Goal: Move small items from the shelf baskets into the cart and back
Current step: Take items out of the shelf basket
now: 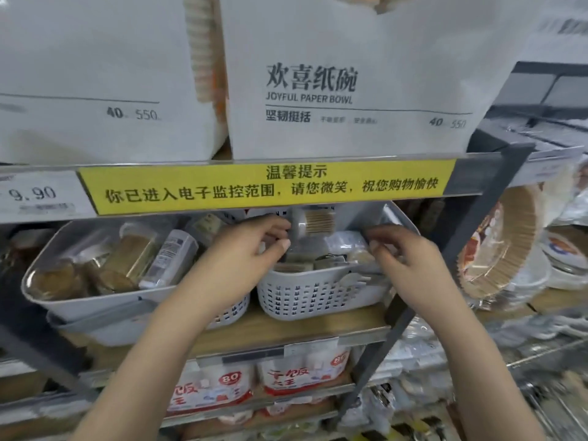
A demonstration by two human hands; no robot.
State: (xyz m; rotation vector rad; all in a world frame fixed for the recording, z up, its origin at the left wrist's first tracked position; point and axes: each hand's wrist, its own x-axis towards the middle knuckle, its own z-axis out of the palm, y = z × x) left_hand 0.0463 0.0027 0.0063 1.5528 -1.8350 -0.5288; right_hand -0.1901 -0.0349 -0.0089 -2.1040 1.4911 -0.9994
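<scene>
Grey perforated basket [305,297], plastic, on the middle shelf, packed with small wrapped items; a second, shallower tray [95,300] sits just left of it, holding toothpick packs.

Left hand [251,249]: reaches over the basket; fingers curl toward a clear toothpick jar [313,224] at its top, apparently pinching the jar's near end. Judged to be lifting it out or setting it in; which one cannot be told.

Right hand [404,253]: fingers curled at the basket's right rim, touching packets there. Whether it holds one is unclear; it probably steadies the stock so the jar moves cleanly.

Cart: not in view.

Readable writing:
- White bags [350,74] on the upper shelf: "欢喜纸碗", "JOYFUL PAPER BOWL", "40", "550".
- Yellow strip [267,186] on the shelf edge: "温馨提示", plus a line saying the area is under electronic monitoring.
- Price tag [35,195], left: "9.90".
- Red-and-white packs [302,370] below: "80".
</scene>
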